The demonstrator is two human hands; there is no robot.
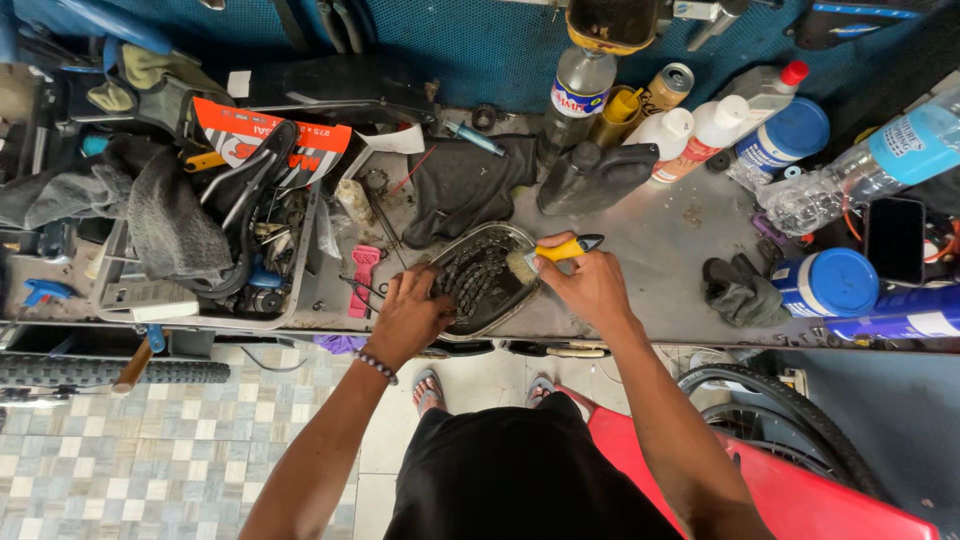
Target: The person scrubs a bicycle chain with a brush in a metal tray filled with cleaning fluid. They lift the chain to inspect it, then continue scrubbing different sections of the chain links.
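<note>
On a cluttered metal bench (640,250) sits a shallow metal tray (452,245), set at a slant so its long axis runs from lower left to upper right. A dark, greasy chain (480,280) lies coiled inside it. The left hand (408,315) rests on the tray's near left rim, fingers curled and pressing down on the chain, with a beaded bracelet (376,366) at the wrist. The right hand (590,285) is closed in a fist around a yellow-handled brush (555,250). The brush lies nearly level across the view, its long axis left to right: the pale bristles point left and touch the chain at the tray's right edge, while the dark tip of the handle points right and slightly up, sticking out past the thumb. Just behind the tray lie a dark rag (465,185) and a black jug (595,178) on its side, with bottles (690,130) standing behind them. A pink tool (364,278) lies just left of the tray, beside a grey bin (200,260) of parts. Blue-lidded tubs (830,280) stand well to the right.
</note>
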